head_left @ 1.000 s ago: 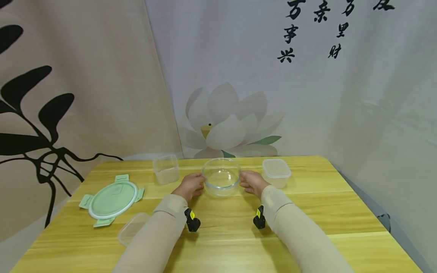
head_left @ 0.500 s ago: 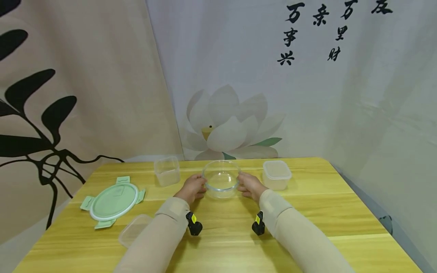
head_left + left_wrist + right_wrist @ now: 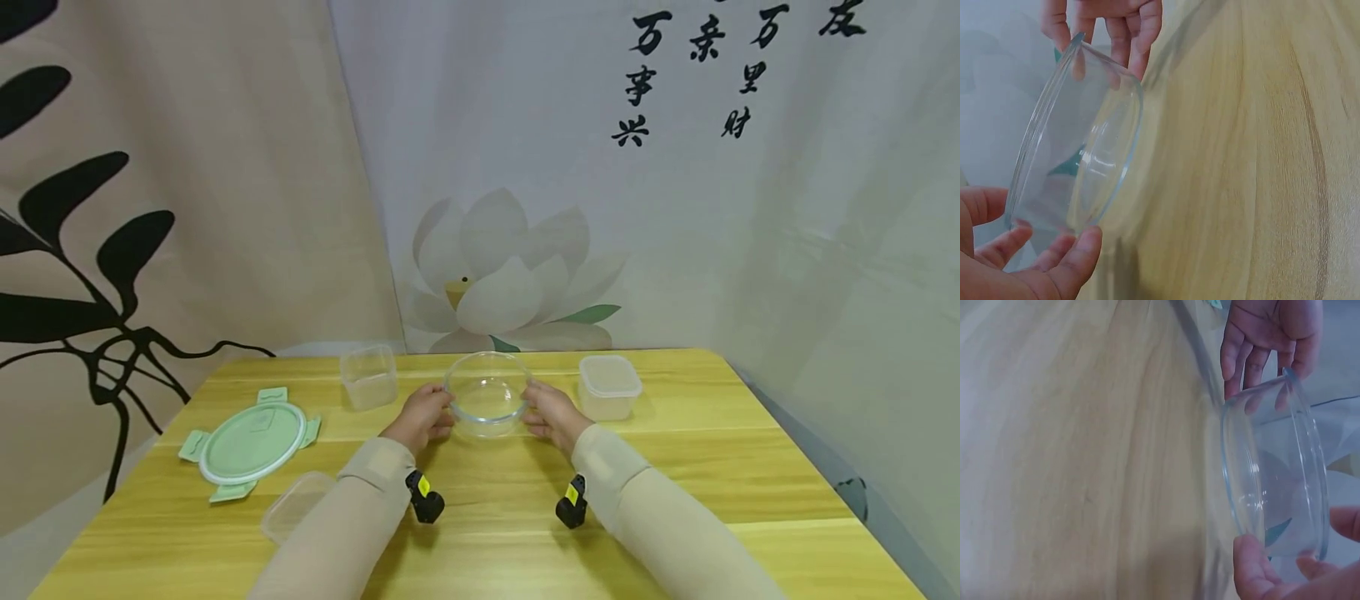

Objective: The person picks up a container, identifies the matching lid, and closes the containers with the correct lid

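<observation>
A round clear glass bowl (image 3: 487, 396) stands upright between both hands at the far middle of the table. On its left side my left hand (image 3: 424, 414) grips the rim and wall, thumb near the rim and fingers lower down. My right hand (image 3: 553, 412) grips the opposite side in the same way. In the left wrist view the bowl (image 3: 1079, 144) shows nothing inside, and fingertips reach its lower edge. The right wrist view has the bowl (image 3: 1275, 475) between the two hands too. Whether its base touches the table I cannot tell.
A green round lid with clips (image 3: 253, 443) lies left on the wooden table (image 3: 510, 550). Near the left sleeve is a translucent flat lid (image 3: 295, 505), partly covered. A clear square container (image 3: 369, 379) stands behind the left hand, a lidded square container (image 3: 609, 387) right of the right hand.
The whole head view has shifted slightly downward in the picture. Both hands keep their hold on the glass bowl, with hardly any movement relative to the table.
</observation>
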`<move>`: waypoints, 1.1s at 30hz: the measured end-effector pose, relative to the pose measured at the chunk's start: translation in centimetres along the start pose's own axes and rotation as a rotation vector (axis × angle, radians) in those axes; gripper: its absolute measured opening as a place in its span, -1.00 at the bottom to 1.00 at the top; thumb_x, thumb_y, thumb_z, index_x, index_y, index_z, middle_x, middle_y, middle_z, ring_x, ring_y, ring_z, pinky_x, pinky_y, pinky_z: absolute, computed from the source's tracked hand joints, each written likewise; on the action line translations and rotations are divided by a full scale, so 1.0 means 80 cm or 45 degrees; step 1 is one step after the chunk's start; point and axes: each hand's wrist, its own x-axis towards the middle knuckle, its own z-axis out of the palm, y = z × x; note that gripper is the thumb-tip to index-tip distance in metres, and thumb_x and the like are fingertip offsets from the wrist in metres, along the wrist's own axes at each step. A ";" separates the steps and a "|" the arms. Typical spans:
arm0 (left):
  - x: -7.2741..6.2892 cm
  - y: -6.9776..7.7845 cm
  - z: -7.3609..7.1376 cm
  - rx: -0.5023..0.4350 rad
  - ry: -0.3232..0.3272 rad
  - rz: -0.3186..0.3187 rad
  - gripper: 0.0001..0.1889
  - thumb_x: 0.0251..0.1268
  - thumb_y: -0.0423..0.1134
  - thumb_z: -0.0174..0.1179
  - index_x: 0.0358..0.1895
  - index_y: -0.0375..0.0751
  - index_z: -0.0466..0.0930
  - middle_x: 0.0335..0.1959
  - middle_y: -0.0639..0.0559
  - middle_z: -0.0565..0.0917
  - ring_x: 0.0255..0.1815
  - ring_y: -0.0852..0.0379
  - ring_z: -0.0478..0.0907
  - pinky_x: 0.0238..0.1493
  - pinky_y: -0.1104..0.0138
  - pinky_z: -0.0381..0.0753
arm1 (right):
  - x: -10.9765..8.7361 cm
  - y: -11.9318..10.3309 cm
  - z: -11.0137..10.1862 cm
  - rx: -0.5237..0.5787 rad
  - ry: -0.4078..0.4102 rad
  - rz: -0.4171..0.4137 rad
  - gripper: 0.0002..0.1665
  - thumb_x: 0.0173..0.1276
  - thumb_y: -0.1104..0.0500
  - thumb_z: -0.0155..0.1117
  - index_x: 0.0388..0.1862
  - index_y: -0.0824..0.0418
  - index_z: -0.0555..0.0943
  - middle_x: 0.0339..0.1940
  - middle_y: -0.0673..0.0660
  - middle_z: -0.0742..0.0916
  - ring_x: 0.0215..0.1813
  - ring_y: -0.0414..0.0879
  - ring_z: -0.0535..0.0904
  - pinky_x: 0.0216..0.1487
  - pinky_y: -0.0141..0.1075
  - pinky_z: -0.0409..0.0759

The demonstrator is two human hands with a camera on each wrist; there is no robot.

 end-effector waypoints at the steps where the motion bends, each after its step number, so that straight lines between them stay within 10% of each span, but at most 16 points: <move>1: -0.001 0.001 0.000 -0.004 -0.002 0.004 -0.50 0.47 -0.26 -0.06 0.41 -0.27 0.18 0.23 -0.30 0.36 -0.04 -0.06 0.54 -0.08 0.22 0.60 | -0.002 -0.001 -0.001 0.008 0.000 -0.002 -0.27 0.45 0.14 -0.03 0.55 0.21 0.08 0.42 0.41 0.26 0.29 0.28 0.36 0.28 0.06 0.39; 19: -0.052 0.019 0.008 -0.062 0.038 0.072 -0.55 0.46 -0.31 -0.06 0.35 -0.31 0.26 0.19 -0.30 0.33 -0.18 0.03 0.50 -0.34 0.40 0.58 | -0.051 -0.017 -0.008 -0.020 -0.013 -0.073 -0.28 0.43 0.18 -0.05 0.55 0.19 0.09 0.43 0.37 0.28 0.24 0.22 0.41 0.21 -0.04 0.44; 33: -0.101 0.017 0.004 -0.009 -0.012 0.094 -0.52 0.47 -0.28 -0.05 0.38 -0.34 0.19 0.31 -0.38 0.30 -0.06 -0.04 0.55 -0.05 0.20 0.64 | -0.103 -0.018 -0.012 -0.098 -0.051 -0.120 -0.28 0.43 0.19 -0.06 0.54 0.25 0.07 0.44 0.42 0.27 0.11 0.12 0.47 0.20 0.01 0.47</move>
